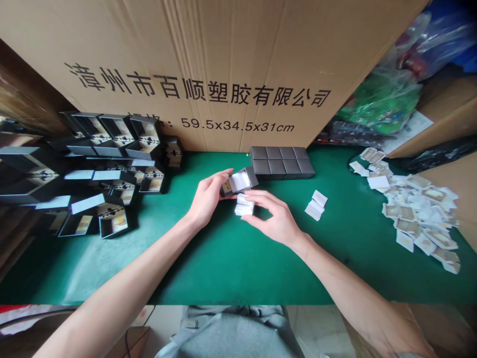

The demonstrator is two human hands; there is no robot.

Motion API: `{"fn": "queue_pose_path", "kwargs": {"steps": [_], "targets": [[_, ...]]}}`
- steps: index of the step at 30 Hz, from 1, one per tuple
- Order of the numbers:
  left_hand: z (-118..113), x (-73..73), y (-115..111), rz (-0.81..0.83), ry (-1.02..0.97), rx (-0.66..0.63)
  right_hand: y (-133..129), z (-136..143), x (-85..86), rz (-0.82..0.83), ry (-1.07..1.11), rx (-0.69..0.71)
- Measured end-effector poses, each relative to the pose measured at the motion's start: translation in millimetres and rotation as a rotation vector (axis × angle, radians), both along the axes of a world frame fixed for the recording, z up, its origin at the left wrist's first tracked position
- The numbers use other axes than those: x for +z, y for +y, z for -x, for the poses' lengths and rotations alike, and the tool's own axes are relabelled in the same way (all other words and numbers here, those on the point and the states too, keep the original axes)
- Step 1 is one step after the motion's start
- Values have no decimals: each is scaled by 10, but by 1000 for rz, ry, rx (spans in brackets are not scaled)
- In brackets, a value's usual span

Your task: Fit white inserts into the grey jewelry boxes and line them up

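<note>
My left hand is closed around a small dark jewelry box, whose lid stands open and shows a pale lining. Just in front of that box, my right hand pinches a white box insert between thumb and fingers. The insert has a groove across its middle. To the right of this hand, another white insert lies by itself on the green table.
Several opened dark boxes crowd the left side. Closed boxes form a tight block at the back, before a large cardboard carton. A pile of white inserts spreads at the right, near plastic bags.
</note>
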State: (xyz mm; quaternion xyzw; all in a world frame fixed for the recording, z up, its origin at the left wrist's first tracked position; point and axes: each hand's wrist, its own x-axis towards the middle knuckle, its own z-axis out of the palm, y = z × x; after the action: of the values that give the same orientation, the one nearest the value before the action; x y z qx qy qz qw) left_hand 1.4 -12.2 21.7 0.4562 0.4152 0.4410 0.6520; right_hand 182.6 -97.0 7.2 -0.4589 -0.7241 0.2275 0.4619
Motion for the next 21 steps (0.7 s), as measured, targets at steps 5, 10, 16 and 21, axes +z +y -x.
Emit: {"fn": "queue_pose_path", "kwargs": {"steps": [5, 10, 16, 21], "targets": [[-5, -16, 9, -20, -6, 55, 18, -16, -36, 25, -173, 57], [2, 2, 17, 9, -49, 66, 33, -12, -58, 55, -278, 75], [4, 37, 10, 105, -155, 34, 25, 0, 7, 54, -290, 86], [26, 103, 8, 115, -201, 6, 33, -10, 22, 70, -252, 85]]}}
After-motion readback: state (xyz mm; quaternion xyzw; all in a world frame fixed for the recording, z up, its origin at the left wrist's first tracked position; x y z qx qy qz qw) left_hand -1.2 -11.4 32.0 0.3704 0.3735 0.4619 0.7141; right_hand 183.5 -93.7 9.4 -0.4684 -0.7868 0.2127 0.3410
